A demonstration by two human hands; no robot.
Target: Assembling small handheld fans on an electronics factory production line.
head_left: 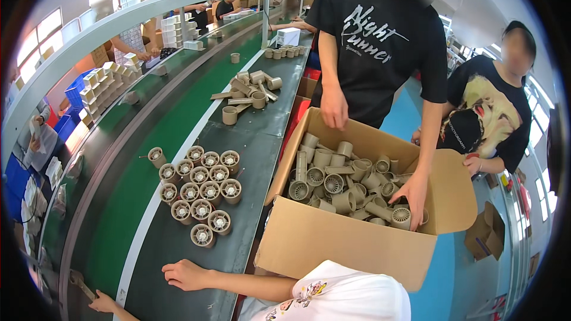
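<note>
My left hand (104,302), low at the left over the belt's edge, holds a long beige plastic handle part (81,285) by its near end. My right hand (185,275) rests on the dark bench with its fingers curled in and nothing visible in them. Just beyond it stand several round beige fan housings (209,191) in a cluster, each with a spoked wheel and pale centre facing up. Farther off lies a pile of beige housings and handle parts (253,92).
On my right a cardboard box (342,238) holds many beige housings (345,173). A co-worker in a black T-shirt (380,41) reaches a hand (411,198) into it. A green conveyor belt (128,202) runs along the bench (172,297). Another person (496,107) stands behind.
</note>
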